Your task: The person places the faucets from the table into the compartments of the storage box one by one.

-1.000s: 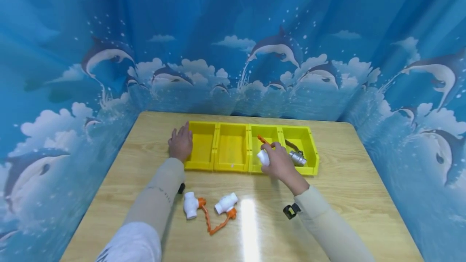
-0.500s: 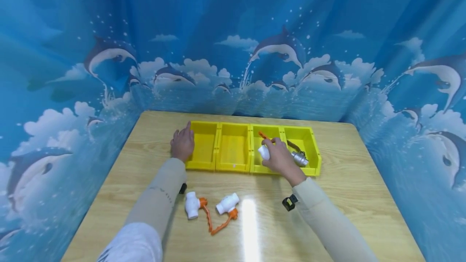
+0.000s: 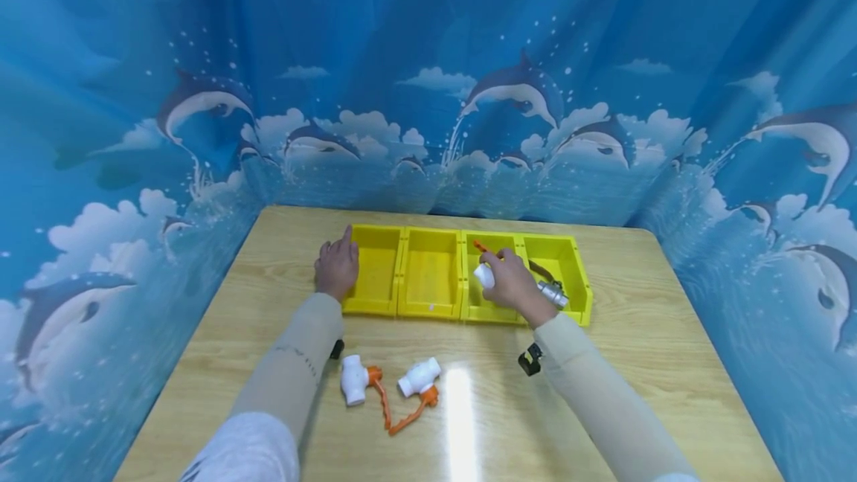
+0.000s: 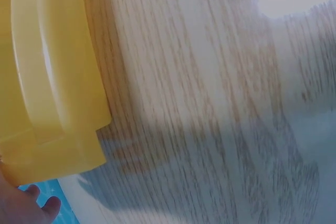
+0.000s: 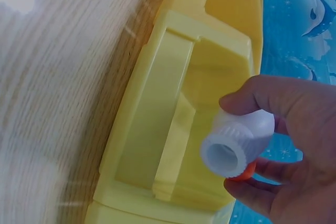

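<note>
Head | 4 yellow bins [image 3: 430, 266] | rightmost: silver fitting [image 3: 553, 294] | right hand [image 3: 512, 283] grips white valve [image 3: 484, 276] | left hand [image 3: 337, 266] loose-fingered at leftmost

- Bins [image 3: 428, 274]: four, yellow, open-topped, side by side from the left hand [image 3: 337, 266] to just past the right hand [image 3: 512, 287].
- Valve [image 5: 244, 132]: white body with orange handle, pinched in the right hand over the third bin from the left hand, an open round end showing.
</note>
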A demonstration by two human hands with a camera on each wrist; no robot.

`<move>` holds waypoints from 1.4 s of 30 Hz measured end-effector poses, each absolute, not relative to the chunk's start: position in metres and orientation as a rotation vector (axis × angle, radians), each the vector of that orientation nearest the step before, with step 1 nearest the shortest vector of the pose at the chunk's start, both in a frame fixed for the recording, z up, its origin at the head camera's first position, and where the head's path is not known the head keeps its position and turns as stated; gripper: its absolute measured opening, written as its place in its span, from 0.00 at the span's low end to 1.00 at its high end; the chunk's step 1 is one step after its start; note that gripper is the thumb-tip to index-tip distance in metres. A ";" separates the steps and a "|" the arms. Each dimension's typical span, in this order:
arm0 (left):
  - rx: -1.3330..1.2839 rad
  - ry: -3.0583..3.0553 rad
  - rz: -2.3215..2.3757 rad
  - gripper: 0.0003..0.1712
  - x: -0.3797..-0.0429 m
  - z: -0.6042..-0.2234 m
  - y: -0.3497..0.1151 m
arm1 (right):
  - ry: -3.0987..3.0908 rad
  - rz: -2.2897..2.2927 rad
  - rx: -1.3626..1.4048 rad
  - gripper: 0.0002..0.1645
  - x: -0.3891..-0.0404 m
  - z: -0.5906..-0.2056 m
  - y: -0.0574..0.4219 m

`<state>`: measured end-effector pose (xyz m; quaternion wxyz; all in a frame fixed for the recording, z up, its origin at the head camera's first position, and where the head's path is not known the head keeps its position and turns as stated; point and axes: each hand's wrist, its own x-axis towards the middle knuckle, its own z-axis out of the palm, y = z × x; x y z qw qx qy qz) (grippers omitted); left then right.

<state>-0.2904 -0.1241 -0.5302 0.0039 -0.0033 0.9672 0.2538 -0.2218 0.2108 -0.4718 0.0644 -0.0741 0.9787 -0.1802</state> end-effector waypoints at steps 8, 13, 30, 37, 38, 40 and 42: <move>-0.041 3.021 0.802 0.31 -0.292 -0.529 -0.121 | 2.919 -0.465 -0.287 0.33 -0.232 -0.479 0.211; -0.037 3.043 0.781 0.31 -0.292 -0.534 -0.121 | 2.891 -0.466 -0.300 0.33 -0.231 -0.485 0.211; -0.021 3.085 0.789 0.32 -0.292 -0.538 -0.124 | 2.920 -0.435 -0.339 0.35 -0.234 -0.507 0.214; -0.032 3.091 0.751 0.32 -0.291 -0.534 -0.122 | 2.973 -0.417 -0.386 0.35 -0.235 -0.516 0.215; -0.033 3.093 0.749 0.32 -0.290 -0.533 -0.122 | 2.980 -0.420 -0.390 0.35 -0.235 -0.516 0.215; -0.027 3.096 0.742 0.32 -0.290 -0.533 -0.122 | 2.995 -0.420 -0.403 0.35 -0.235 -0.517 0.214; -0.031 3.095 0.735 0.32 -0.290 -0.533 -0.123 | 2.999 -0.419 -0.404 0.35 -0.234 -0.518 0.214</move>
